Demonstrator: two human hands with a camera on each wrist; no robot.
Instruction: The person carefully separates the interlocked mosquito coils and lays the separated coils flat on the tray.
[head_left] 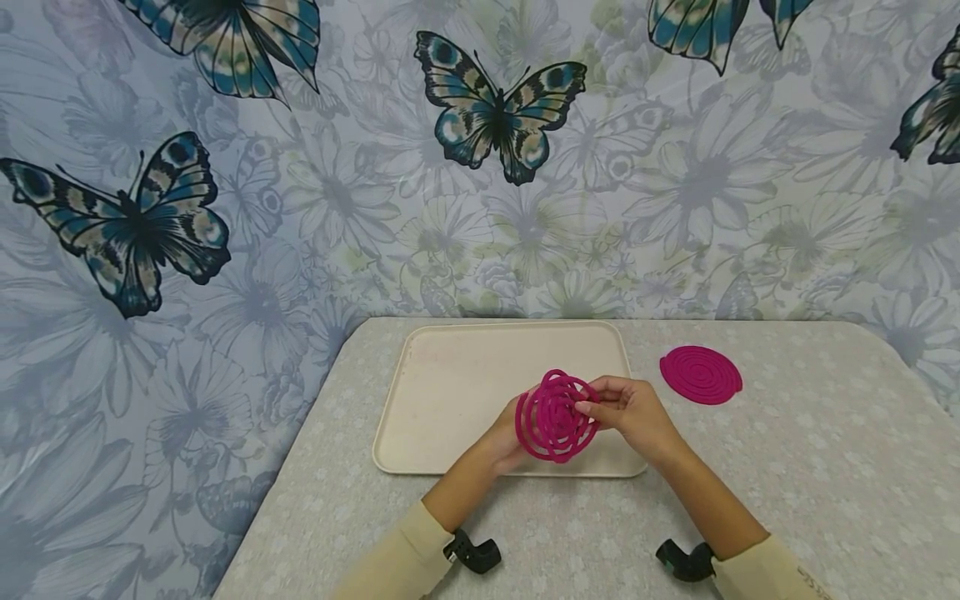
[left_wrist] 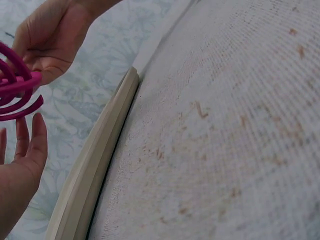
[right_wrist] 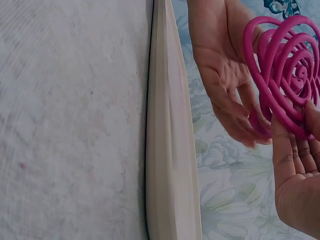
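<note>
A magenta spiral coil [head_left: 557, 417], made of a thick cord wound in rings, is held up above the tray in the head view. Its rings are spread apart into a loose, bulging shape. My right hand [head_left: 628, 414] pinches its right edge between thumb and fingers, seen closer in the right wrist view [right_wrist: 300, 195]. Behind and under the coil is my left hand [head_left: 504, 435], mostly hidden from above. The left wrist view shows the left hand [left_wrist: 20, 175] with fairly straight fingers, tips at the coil's lower ring [left_wrist: 22, 110].
A cream tray [head_left: 450, 400] lies under the hands on a table with a pale patterned cover [head_left: 795, 467]. To its right lies a flat magenta spiral disc [head_left: 701, 375]. Behind the table hangs a floral backdrop [head_left: 337, 200] with butterflies.
</note>
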